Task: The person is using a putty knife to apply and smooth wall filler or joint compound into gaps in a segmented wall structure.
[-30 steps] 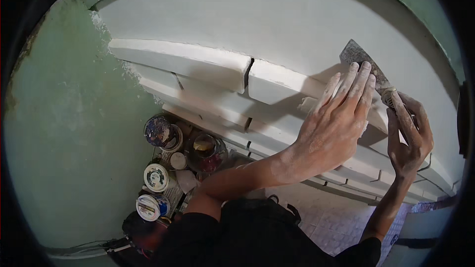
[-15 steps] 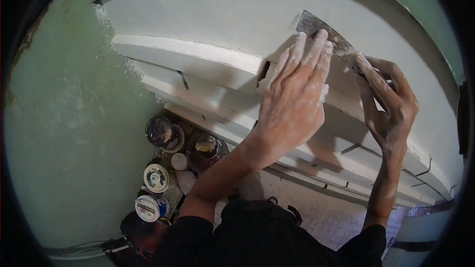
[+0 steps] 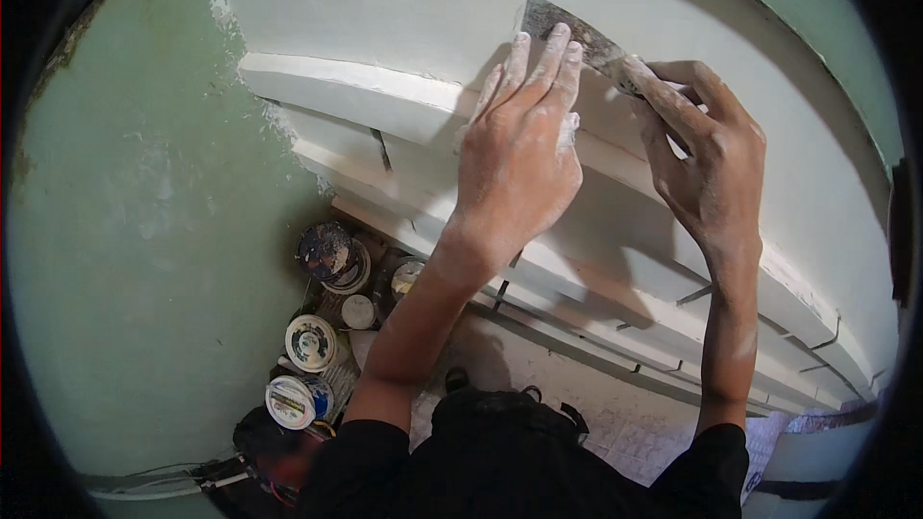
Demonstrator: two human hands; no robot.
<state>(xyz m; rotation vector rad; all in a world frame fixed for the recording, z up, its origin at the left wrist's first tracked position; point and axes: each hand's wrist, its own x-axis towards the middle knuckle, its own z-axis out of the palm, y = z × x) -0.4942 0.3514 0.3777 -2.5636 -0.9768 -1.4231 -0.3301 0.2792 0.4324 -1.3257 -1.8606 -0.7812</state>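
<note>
- The putty knife [image 3: 574,31] was gripped in the right hand [image 3: 707,149], its blade laid on the white moulding [image 3: 385,101].
- The left hand [image 3: 519,159] was spread flat, fingertips pressed on the blade.
- Even pressure and a shallow blade angle were judged best.
- Since a second earlier, both hands had been shifted left along the moulding.

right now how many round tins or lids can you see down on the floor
About 5: a dark open tin by the moulding, a small white lid, another tin beside the left forearm, and two white-lidded tins lower down. More may be hidden.
</note>
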